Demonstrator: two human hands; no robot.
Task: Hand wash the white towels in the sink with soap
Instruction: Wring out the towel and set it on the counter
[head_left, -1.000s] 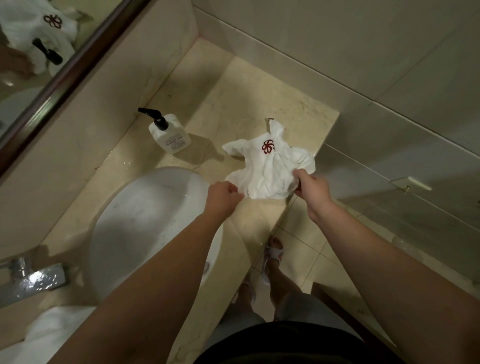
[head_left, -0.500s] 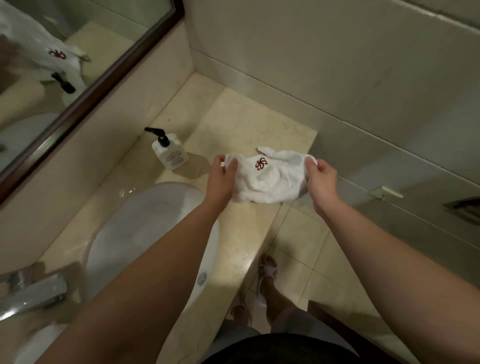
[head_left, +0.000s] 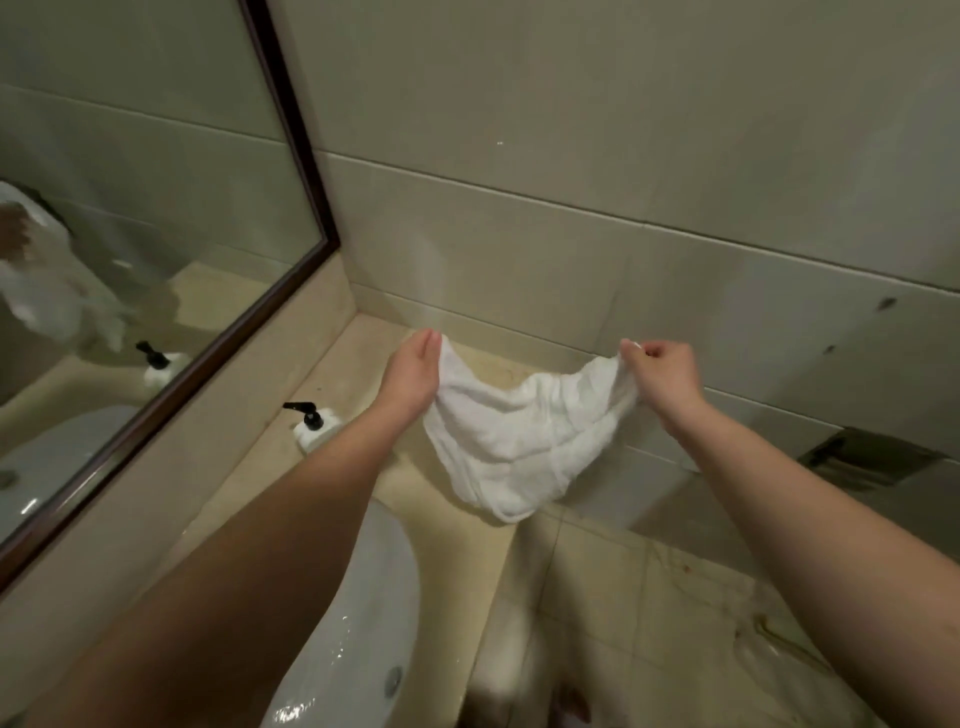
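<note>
towel (head_left: 524, 441): white, wrinkled, we see it sagging between corners
hands: our left hand (head_left: 410, 371) at 9 o'clock, right hand (head_left: 662, 371) at 3, each pinching a corner

A beige stone counter (head_left: 358, 364) runs along the mirrored wall into the far corner, where it meets the tiled side wall. A white sink (head_left: 358, 613) is set into it near the front edge, its bowl wet. Behind the sink stands a white soap bottle (head_left: 311, 434) with a black pump, partly hidden by an arm.

Soft white cloth towel (head_left: 524, 441); glossy ceramic sink (head_left: 363, 613).
</note>
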